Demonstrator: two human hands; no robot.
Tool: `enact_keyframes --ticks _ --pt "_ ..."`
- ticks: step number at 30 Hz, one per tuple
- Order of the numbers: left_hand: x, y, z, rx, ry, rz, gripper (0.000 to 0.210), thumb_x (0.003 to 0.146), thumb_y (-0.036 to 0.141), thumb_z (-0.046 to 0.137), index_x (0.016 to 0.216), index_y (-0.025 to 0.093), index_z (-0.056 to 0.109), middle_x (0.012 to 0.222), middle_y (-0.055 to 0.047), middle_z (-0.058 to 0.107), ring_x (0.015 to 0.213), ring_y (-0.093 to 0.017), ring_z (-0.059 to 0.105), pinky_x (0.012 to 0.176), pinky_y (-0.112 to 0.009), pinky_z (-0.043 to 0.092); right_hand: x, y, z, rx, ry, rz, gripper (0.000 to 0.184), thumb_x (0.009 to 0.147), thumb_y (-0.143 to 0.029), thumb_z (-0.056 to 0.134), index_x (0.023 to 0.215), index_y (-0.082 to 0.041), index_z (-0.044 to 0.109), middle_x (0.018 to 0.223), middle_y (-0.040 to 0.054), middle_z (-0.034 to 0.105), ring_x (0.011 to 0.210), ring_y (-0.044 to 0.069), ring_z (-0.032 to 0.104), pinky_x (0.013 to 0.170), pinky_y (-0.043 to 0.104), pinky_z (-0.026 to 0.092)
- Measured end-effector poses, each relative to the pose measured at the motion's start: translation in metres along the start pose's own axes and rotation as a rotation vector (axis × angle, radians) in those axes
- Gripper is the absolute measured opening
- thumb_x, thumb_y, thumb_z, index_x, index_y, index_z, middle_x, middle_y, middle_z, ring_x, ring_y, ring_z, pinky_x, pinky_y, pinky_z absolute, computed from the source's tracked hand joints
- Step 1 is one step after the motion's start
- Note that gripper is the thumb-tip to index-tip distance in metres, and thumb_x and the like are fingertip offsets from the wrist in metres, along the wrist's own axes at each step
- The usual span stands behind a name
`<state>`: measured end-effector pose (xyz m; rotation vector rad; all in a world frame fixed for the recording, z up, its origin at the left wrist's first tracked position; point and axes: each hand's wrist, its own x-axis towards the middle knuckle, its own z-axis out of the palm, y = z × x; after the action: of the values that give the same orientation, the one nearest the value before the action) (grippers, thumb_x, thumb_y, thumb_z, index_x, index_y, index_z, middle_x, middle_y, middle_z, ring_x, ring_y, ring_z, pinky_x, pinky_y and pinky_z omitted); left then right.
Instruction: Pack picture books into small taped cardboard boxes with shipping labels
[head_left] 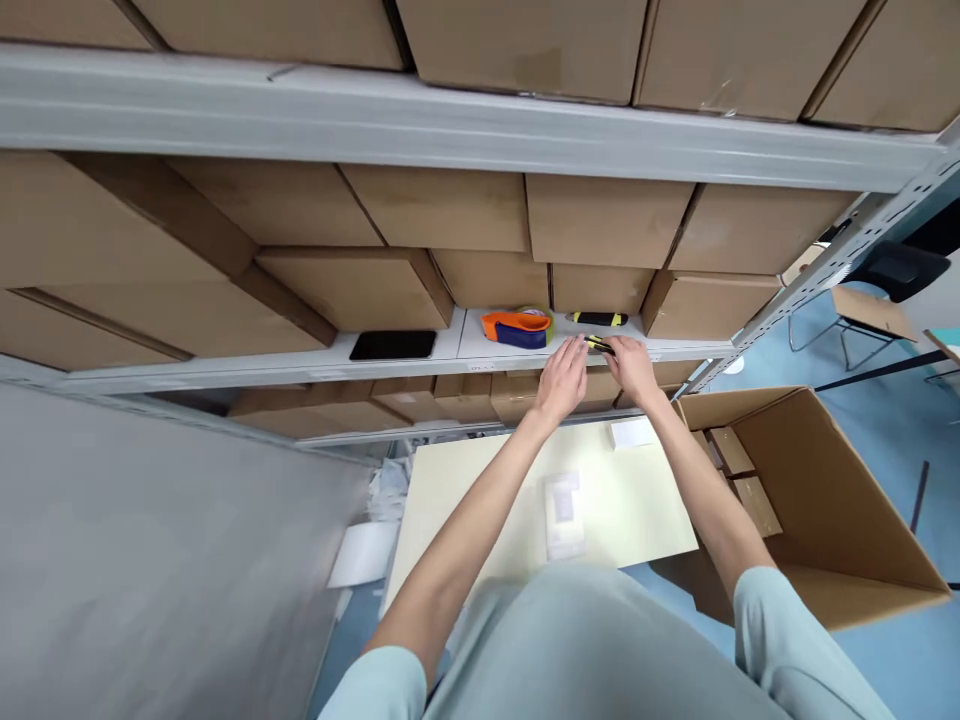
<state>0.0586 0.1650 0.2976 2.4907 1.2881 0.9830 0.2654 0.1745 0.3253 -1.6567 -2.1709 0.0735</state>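
Both hands meet at the front edge of the middle shelf (pixel 345 362). Between them is a small black and yellow utility knife (pixel 598 344), partly covered by the fingers. My left hand (pixel 562 378) is closed at its left end, and my right hand (pixel 631 368) grips the right end. Just behind them, a second black and yellow utility knife (pixel 597 319) lies on the shelf. To the left sits an orange and dark blue tape dispenser (pixel 516 328) with a roll of tape. Farther left a black phone (pixel 393 345) lies flat.
Cardboard boxes (pixel 435 210) fill the shelves above, behind and below. Under my arms is a pale tabletop (pixel 465 490) with a blurred white and purple packet (pixel 564 515) and white paper (pixel 632 433). An open carton (pixel 832 500) holding small boxes stands right; a grey wall (pixel 150 530) is left.
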Motion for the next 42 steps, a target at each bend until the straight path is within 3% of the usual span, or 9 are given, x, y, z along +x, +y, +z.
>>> enact_keyframes --ticks 6,12,16,20,22,25,32,38,42 --pt "0.005 0.001 -0.004 0.041 -0.039 -0.053 0.053 0.103 0.016 0.047 0.153 0.011 0.060 0.167 -0.018 0.054 0.160 -0.032 0.044 0.132 -0.055 0.040 0.038 0.002 0.010 -0.086 -0.111 0.001 0.032 0.105 -0.019 0.054 0.129 -0.017 0.075 0.131 0.0185 0.074 0.120 0.033 0.063 0.115 0.047 0.042" --pt "-0.092 -0.016 0.014 -0.079 -0.103 -0.221 0.048 0.107 0.023 0.046 0.153 0.017 0.061 0.165 -0.014 0.056 0.158 -0.028 0.046 0.133 -0.049 0.038 0.012 0.026 0.041 0.063 0.062 0.001 0.038 0.108 -0.029 0.048 0.137 -0.016 0.069 0.148 0.0233 0.062 0.137 0.039 0.054 0.119 0.059 0.041" --pt "-0.219 -0.030 0.051 -0.217 -0.508 -0.738 0.049 0.107 0.027 0.051 0.154 0.015 0.059 0.159 -0.016 0.062 0.146 -0.029 0.058 0.129 -0.044 0.041 -0.099 0.019 0.113 0.296 0.072 0.121 0.043 0.113 -0.035 0.037 0.143 -0.018 0.062 0.144 0.0210 0.063 0.138 0.036 0.057 0.119 0.060 0.045" --pt "-0.327 -0.011 0.085 -0.278 -0.737 -0.963 0.045 0.098 0.021 0.062 0.142 0.011 0.067 0.140 -0.020 0.073 0.122 -0.030 0.073 0.113 -0.043 0.054 -0.247 -0.028 0.179 0.432 -0.489 0.560 0.031 0.102 -0.031 0.057 0.128 -0.018 0.068 0.125 0.0148 0.075 0.112 0.027 0.072 0.105 0.042 0.057" --pt "-0.354 0.002 0.101 -0.306 -0.759 -1.009 0.051 0.096 0.022 0.065 0.145 0.010 0.064 0.144 -0.021 0.070 0.115 -0.028 0.075 0.109 -0.040 0.056 -0.296 -0.049 0.202 0.408 -0.583 0.677 0.029 0.098 -0.031 0.060 0.121 -0.017 0.069 0.108 0.0133 0.079 0.096 0.027 0.075 0.091 0.040 0.061" --pt "-0.370 0.012 0.121 -0.341 -0.743 -1.054 0.055 0.097 0.023 0.065 0.151 0.009 0.059 0.154 -0.023 0.062 0.113 -0.024 0.075 0.108 -0.038 0.056 -0.327 -0.064 0.226 0.395 -0.596 0.770 0.028 0.099 -0.034 0.056 0.119 -0.019 0.069 0.099 0.0097 0.079 0.093 0.025 0.076 0.086 0.037 0.061" --pt "-0.370 0.014 0.136 -0.425 -0.731 -1.107 0.052 0.098 0.023 0.064 0.149 0.011 0.062 0.160 -0.020 0.058 0.119 -0.023 0.074 0.114 -0.038 0.055 -0.318 -0.057 0.247 0.449 -0.599 0.841 0.030 0.094 -0.050 0.069 0.100 -0.021 0.067 0.089 0.0092 0.076 0.084 0.025 0.073 0.075 0.033 0.059" --pt "-0.365 0.013 0.125 -0.522 -0.674 -1.124 0.044 0.103 0.033 0.063 0.143 0.016 0.069 0.152 -0.016 0.069 0.129 -0.027 0.072 0.114 -0.037 0.054 -0.303 -0.062 0.224 0.567 -0.626 0.675 0.023 0.096 -0.044 0.065 0.104 -0.024 0.068 0.083 0.0027 0.077 0.080 0.024 0.072 0.075 0.033 0.058" --pt "-0.348 0.004 0.105 -0.517 -0.572 -1.084 0.053 0.110 0.050 0.049 0.144 0.013 0.067 0.148 -0.019 0.071 0.129 -0.027 0.072 0.112 -0.038 0.055 -0.285 -0.085 0.190 0.770 -0.483 0.616 0.034 0.098 -0.052 0.061 0.112 -0.022 0.069 0.100 0.0074 0.081 0.091 0.026 0.076 0.084 0.037 0.062"
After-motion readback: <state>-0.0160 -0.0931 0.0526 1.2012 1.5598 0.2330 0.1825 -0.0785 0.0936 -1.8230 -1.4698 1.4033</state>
